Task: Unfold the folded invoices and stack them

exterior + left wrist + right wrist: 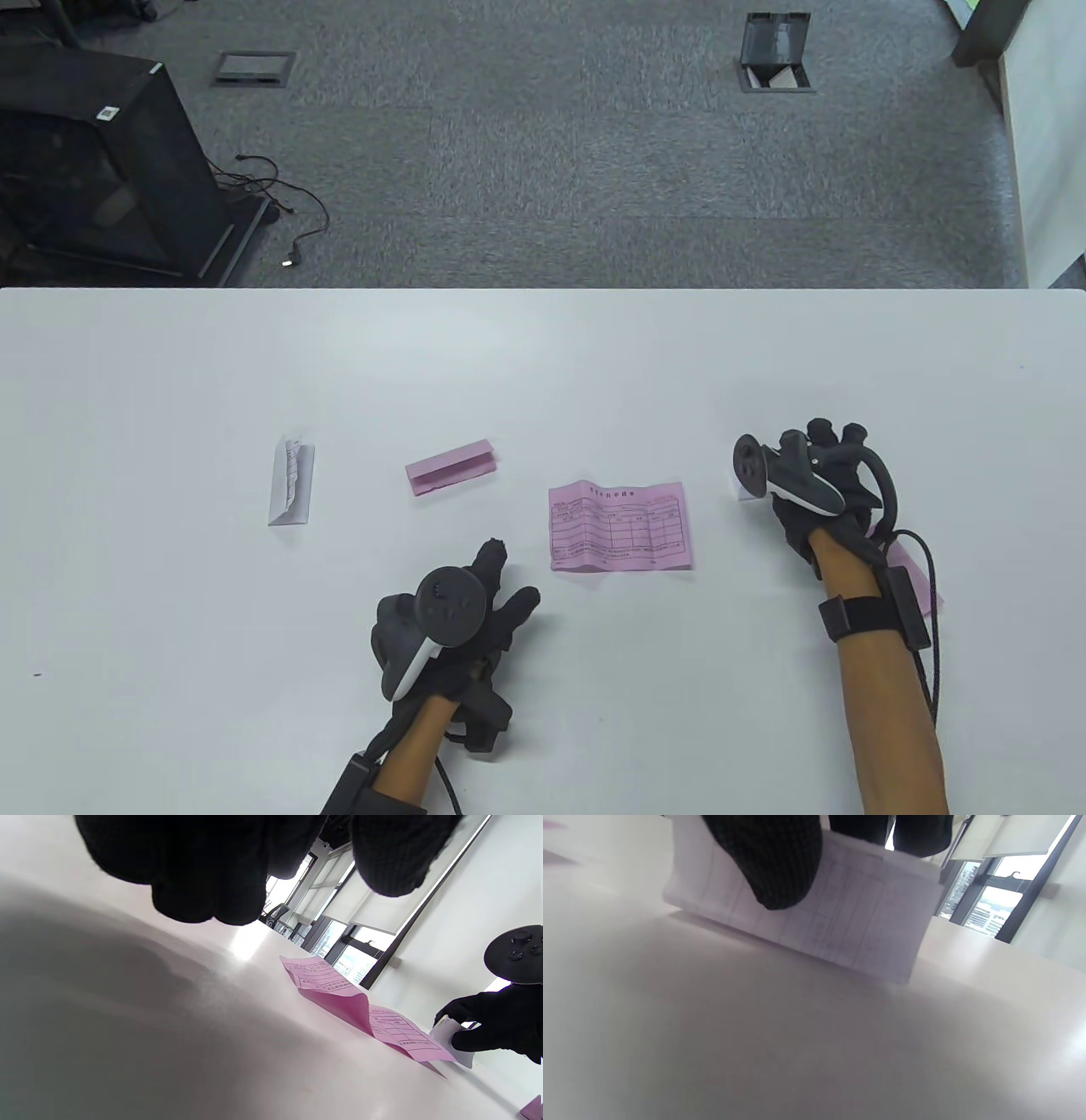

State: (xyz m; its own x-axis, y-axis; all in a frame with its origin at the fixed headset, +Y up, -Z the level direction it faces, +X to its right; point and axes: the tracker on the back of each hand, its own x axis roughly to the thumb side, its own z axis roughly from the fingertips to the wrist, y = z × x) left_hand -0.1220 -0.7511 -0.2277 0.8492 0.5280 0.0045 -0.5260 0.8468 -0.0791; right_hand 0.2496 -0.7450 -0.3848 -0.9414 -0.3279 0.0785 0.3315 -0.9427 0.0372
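An unfolded pink invoice (620, 525) lies flat at the table's middle, also in the left wrist view (339, 993). A folded pink invoice (450, 467) and a folded white invoice (291, 481) lie to its left. My right hand (806, 475) grips a folded white invoice (814, 921), seen from the left wrist view (452, 1039) just above the table, right of the pink sheet. Another pink paper (916, 577) lies partly hidden under my right wrist. My left hand (475, 603) hovers empty below the pink sheet, fingers loosely spread.
The white table (543, 356) ends at a far edge, with grey carpet beyond. A black cabinet (93, 170) and cables stand on the floor at far left.
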